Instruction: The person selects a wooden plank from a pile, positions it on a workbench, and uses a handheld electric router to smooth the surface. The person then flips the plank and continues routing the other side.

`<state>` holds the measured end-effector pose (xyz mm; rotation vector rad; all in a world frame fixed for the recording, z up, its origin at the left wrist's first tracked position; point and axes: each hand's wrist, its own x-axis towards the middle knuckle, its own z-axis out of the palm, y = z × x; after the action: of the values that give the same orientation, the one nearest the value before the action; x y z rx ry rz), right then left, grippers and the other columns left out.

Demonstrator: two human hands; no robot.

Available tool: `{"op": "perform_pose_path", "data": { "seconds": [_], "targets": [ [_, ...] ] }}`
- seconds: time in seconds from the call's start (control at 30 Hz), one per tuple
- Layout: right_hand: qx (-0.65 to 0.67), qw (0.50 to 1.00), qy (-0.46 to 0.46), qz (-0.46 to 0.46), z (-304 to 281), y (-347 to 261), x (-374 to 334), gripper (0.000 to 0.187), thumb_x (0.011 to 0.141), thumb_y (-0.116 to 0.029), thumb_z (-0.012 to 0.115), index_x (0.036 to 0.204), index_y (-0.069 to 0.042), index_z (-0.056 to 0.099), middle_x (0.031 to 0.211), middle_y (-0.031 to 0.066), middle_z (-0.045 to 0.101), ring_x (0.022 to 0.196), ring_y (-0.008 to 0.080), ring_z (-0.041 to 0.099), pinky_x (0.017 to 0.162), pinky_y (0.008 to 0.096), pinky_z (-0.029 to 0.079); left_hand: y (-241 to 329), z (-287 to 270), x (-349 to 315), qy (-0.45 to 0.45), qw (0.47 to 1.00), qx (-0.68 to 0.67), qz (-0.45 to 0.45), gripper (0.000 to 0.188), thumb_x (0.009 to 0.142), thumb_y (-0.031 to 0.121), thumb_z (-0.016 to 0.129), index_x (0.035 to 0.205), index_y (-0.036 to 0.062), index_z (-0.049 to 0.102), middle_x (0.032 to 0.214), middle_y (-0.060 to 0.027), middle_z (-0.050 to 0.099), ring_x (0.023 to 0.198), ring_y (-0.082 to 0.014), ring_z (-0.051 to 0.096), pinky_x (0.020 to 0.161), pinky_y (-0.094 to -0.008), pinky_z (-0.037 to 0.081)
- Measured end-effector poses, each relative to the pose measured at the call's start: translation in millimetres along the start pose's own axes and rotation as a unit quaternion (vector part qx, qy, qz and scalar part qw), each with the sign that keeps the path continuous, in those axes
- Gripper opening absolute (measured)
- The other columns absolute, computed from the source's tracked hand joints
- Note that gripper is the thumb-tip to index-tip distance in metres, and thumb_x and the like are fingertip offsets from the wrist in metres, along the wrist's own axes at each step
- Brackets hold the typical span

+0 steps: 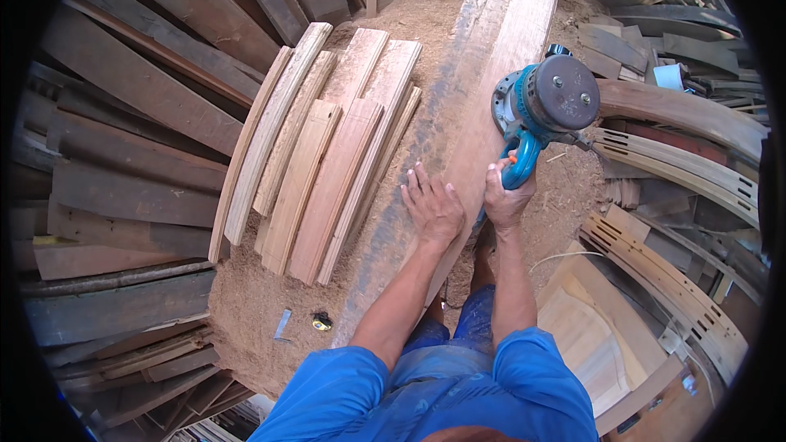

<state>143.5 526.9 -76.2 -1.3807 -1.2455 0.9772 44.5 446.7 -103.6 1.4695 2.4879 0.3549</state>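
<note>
Your right hand (505, 196) has its grip closed round the handle of the heavy, top-weighted teal power tool (544, 106) on the long stiff plank (458, 139), left hand (432, 209) pressing flat, fingers spread, holding nothing.

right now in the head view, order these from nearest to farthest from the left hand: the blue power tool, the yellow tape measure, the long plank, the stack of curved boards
From the left hand:
1. Long plank: directly under the palm, touching.
2. Stack of curved boards: just to its left.
3. Blue power tool: to its right and ahead, on the plank.
4. Yellow tape measure: behind and left, on the sawdust.
</note>
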Motion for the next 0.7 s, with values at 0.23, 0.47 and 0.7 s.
{"op": "perform_pose_path", "data": {
  "seconds": [0.23, 0.47, 0.7],
  "targets": [
    [0.018, 1.0, 0.014, -0.004, 5, 1, 32, 0.033, 0.085, -0.003, 0.068, 0.115, 0.002, 0.056, 0.096, 0.0072, 0.061, 0.087, 0.0141, 0.061, 0.085, 0.0315, 0.05, 3, -4, 1, -0.015, 1.0, 0.003, -0.006, 0.041, 0.096, 0.026, 0.05, 0.121, -0.0057, 0.058, 0.154, -0.0313, 0.035, 0.143, -0.0469, 0.033, 0.118, -0.0609, 0.02],
    [0.033, 0.999, 0.023, -0.015, 9, 5, 66, 0.033, 0.084, -0.002, 0.068, 0.115, 0.001, 0.056, 0.087, 0.0031, 0.061, 0.081, 0.0115, 0.06, 0.081, 0.0297, 0.049, 2, -2, -1, 0.0, 1.0, -0.015, 0.002, 0.041, 0.096, 0.025, 0.049, 0.12, -0.0082, 0.055, 0.154, -0.0333, 0.033, 0.142, -0.0484, 0.032, 0.117, -0.0607, 0.02],
    [0.013, 0.999, 0.019, -0.025, 13, 4, 107, 0.034, 0.083, -0.002, 0.068, 0.115, 0.0, 0.057, 0.085, 0.0014, 0.061, 0.077, 0.0104, 0.06, 0.077, 0.0289, 0.05, 1, 0, -2, -0.017, 1.0, -0.022, -0.004, 0.043, 0.096, 0.026, 0.047, 0.12, -0.0092, 0.055, 0.154, -0.0336, 0.032, 0.143, -0.0489, 0.03, 0.117, -0.0602, 0.018]
  ]
}}
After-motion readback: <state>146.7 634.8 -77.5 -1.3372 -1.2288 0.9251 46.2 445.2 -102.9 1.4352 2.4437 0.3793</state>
